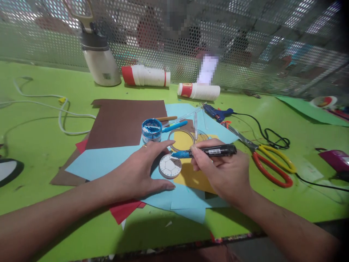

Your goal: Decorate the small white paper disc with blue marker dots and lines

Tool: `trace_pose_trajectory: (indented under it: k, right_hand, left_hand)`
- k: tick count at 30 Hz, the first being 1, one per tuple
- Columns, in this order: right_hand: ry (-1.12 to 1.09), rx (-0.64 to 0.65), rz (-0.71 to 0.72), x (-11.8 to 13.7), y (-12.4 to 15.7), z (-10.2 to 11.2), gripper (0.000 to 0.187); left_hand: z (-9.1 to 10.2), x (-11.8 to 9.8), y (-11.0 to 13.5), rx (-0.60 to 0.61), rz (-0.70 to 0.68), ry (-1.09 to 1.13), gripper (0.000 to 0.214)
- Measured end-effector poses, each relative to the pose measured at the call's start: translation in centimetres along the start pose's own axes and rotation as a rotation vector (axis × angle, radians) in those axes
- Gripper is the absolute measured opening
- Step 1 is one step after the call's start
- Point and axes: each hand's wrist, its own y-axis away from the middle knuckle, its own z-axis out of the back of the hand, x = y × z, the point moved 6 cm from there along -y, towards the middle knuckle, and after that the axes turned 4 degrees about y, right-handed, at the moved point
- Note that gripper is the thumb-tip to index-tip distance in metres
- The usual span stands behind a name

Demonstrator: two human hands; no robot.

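bare forearms (62,211) enter from the lower corners and lead to my two hands. right hand (229,174): thumb and fingers are closed about a black pen (215,150), with its blue front end pointing left over the upper part of the disc; i cannot tell whether the tip makes contact. left hand (139,171): thumb and forefinger are spread wide around the disc's left side; no grip is visible, and i cannot tell what the hidden fingers do.

white disc (170,167): lies flat between my hands, lined face up, where light blue paper (188,198) meets yellow paper (195,178). a ring (181,130) lies just beyond it; a paint pot (152,136) stands further back.

handling, judged by eye: the disc is probably light and stiff, and is likely to skid on the paper under side pressure. hold it by opposite points of the rim, thumb against forefinger, clear of the lined face, where fresh marks could smear. light pressure should suffice. grip the pen on its dry-looking black barrel; the blue section may be wet and slippery.
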Motion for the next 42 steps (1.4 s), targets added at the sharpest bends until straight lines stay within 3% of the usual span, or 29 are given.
trace_pose_trajectory:
  k: [10,42]
  right_hand:
    - [-0.008,0.062,-0.001,-0.26,-0.05,-0.56,0.006]
    - [0.077,0.058,0.075,0.36,-0.28,-0.96,0.006]
  left_hand:
    - [0.3,0.31,-0.09,0.004,0.009,0.161,0.077]
    - [0.11,0.36,-0.47,-0.05,0.011,0.075,0.079]
